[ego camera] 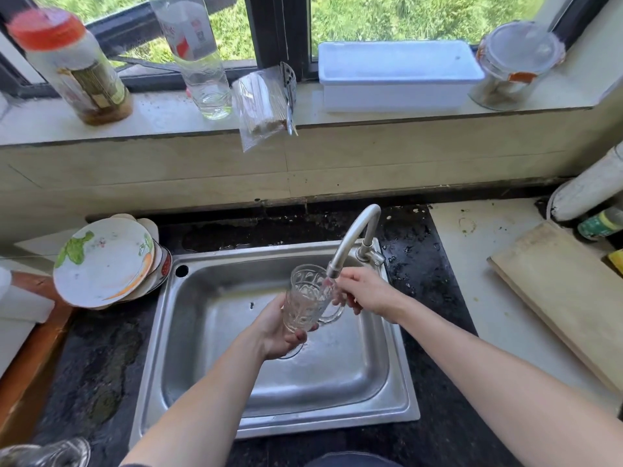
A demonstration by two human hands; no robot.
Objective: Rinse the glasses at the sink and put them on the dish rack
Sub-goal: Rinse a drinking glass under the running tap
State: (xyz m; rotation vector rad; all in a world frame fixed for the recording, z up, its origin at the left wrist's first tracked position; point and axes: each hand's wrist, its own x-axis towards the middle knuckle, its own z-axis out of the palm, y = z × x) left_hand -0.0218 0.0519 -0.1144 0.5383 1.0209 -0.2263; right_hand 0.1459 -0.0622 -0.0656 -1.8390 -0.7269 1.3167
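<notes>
Head view: left hand (281, 326) fingers (298, 337) wrap wet glass mug (305, 299) under tap (354, 237) (water running); right hand (369, 293) hold, cannot tell. Slippery mug may drop into sink (215, 332), crack.

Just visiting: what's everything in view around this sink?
Stainless steel sink: one, silver, set in the dark counter.
Curved metal tap: one, silver, sink's back right, running.
Clear patterned glass mug: one, colourless, under the tap.
Round painted plates: stack, white with green and orange, left of sink.
Red-lidded jar: one, whitish, windowsill left.
Clear plastic bottle: one, colourless, windowsill.
Bag of wooden skewers: one, clear, windowsill edge.
Rectangular white plastic tray: one, windowsill right.
Lidded glass jar: one, clear, far right windowsill.
Wooden chopping board: one, pale, right counter.
Left hand: grips the mug's lower part.
Right hand: at the mug's handle; grip unclear.
</notes>
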